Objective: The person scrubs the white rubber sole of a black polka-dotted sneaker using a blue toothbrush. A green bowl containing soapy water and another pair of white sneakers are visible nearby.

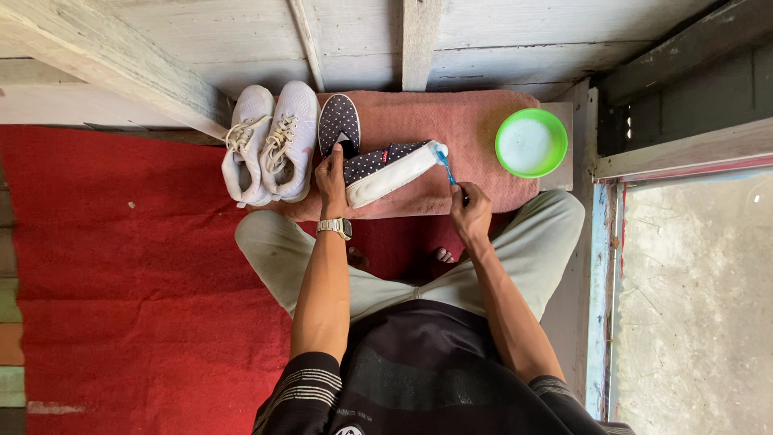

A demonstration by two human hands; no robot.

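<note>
A dark polka-dot slip-on shoe (386,171) with a white sole lies tilted on its side over a pink towel (467,137). My left hand (331,184), with a metal watch on the wrist, grips the shoe at its opening. My right hand (469,209) holds a blue toothbrush (445,167), its bristle end touching the toe of the shoe's sole. The matching polka-dot shoe (339,121) lies flat on the towel just behind my left hand.
A pair of white lace-up sneakers (270,141) sits left of the towel. A green bowl (531,142) of whitish liquid stands at the towel's right end. Red carpet (121,266) covers the floor at left; a wooden wall is ahead and a door frame at right.
</note>
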